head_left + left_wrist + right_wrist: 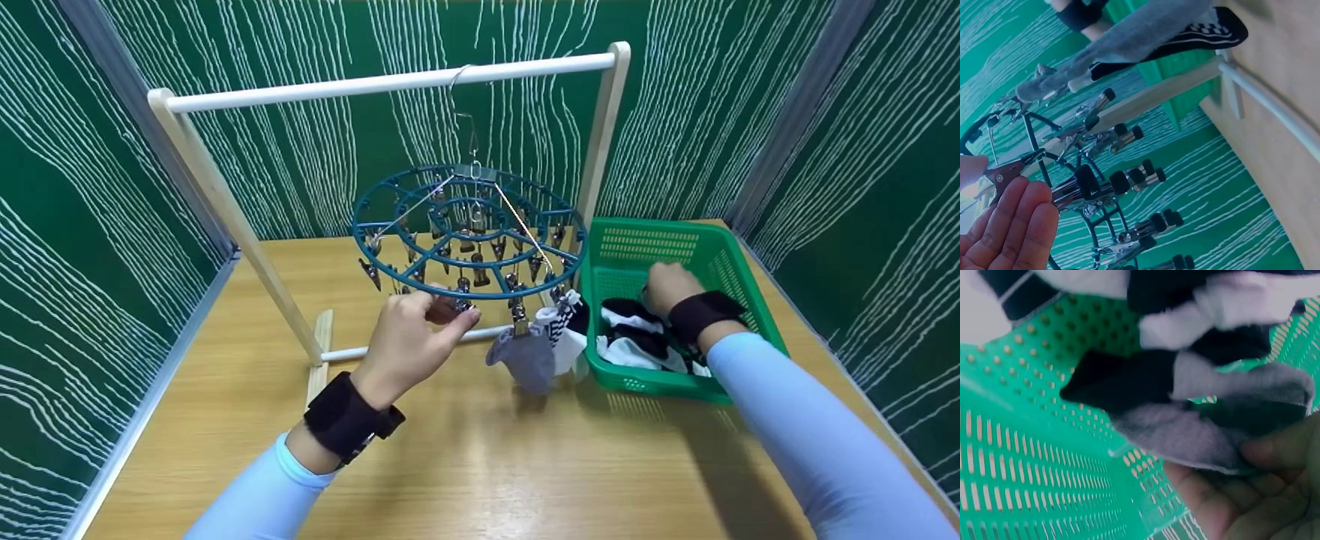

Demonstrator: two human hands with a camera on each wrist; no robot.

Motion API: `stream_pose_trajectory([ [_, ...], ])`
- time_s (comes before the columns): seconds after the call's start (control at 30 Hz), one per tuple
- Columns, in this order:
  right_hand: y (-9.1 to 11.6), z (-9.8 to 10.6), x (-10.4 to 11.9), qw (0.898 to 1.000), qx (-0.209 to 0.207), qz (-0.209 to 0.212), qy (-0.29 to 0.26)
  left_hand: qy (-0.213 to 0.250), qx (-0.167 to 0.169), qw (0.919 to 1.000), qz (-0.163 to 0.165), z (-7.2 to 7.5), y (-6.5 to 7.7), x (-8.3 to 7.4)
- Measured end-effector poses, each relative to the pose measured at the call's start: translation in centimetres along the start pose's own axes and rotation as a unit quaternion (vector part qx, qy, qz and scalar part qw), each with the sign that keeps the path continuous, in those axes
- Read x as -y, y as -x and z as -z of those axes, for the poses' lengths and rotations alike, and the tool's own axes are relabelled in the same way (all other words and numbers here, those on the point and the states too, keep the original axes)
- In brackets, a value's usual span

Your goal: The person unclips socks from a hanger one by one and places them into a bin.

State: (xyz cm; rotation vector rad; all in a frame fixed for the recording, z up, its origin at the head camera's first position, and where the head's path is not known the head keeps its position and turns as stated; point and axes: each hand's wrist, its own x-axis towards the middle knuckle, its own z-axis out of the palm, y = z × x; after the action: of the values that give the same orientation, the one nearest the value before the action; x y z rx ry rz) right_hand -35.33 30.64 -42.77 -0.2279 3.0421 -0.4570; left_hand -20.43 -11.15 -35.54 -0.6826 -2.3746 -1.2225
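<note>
My left hand (416, 341) is at the front rim of a round teal clip hanger (491, 295). In the left wrist view its thumb and forefinger pinch a metal clip (1000, 178) hanging from the ring. Beside it, a grey sock (529, 364) and a black-and-white patterned sock (574, 341) hang from other clips. My right hand (673, 289) is down inside the green basket (641, 384). Thumb and fingers there pinch a grey and black sock (1174, 433) by its grey edge, as the right wrist view shows.
The hanger hooks over the white bar (360, 85) of a wooden-legged rack (240, 225) on the table (450, 465). Several black and white socks (634, 341) lie in the basket, right of the rack. Many free clips (1129, 183) dangle under the ring. Green walls (300, 150) enclose the table.
</note>
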Motion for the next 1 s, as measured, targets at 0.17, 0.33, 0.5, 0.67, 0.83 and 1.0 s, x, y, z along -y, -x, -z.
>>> stream_pose_trajectory([
  [0.17,-0.2,-1.1,-0.2,0.998,0.047,0.040,-0.032,-0.005,0.003,1.0000,-0.002,0.0,0.0,0.0],
  [0.33,-1.1,-2.7,-1.7,0.992,0.098,0.067,-0.043,-0.008,0.006,1.0000,-0.002,0.0,0.0,-0.1],
  [0.5,0.1,-1.5,0.6,0.988,0.150,0.040,-0.003,-0.006,0.004,1.0000,-0.003,-0.1,0.0,0.0],
  [0.67,0.4,-1.4,0.9,0.988,0.149,0.042,0.012,-0.003,0.007,1.0000,0.002,-0.1,0.0,-0.1],
  [0.83,0.5,-1.3,0.8,0.993,0.095,0.070,-0.022,-0.007,0.005,1.0000,0.003,0.1,0.1,-0.1],
  [1.0,1.3,0.0,2.1,0.993,0.032,0.095,-0.057,-0.006,0.001,1.0000,0.003,0.1,0.1,0.0],
])
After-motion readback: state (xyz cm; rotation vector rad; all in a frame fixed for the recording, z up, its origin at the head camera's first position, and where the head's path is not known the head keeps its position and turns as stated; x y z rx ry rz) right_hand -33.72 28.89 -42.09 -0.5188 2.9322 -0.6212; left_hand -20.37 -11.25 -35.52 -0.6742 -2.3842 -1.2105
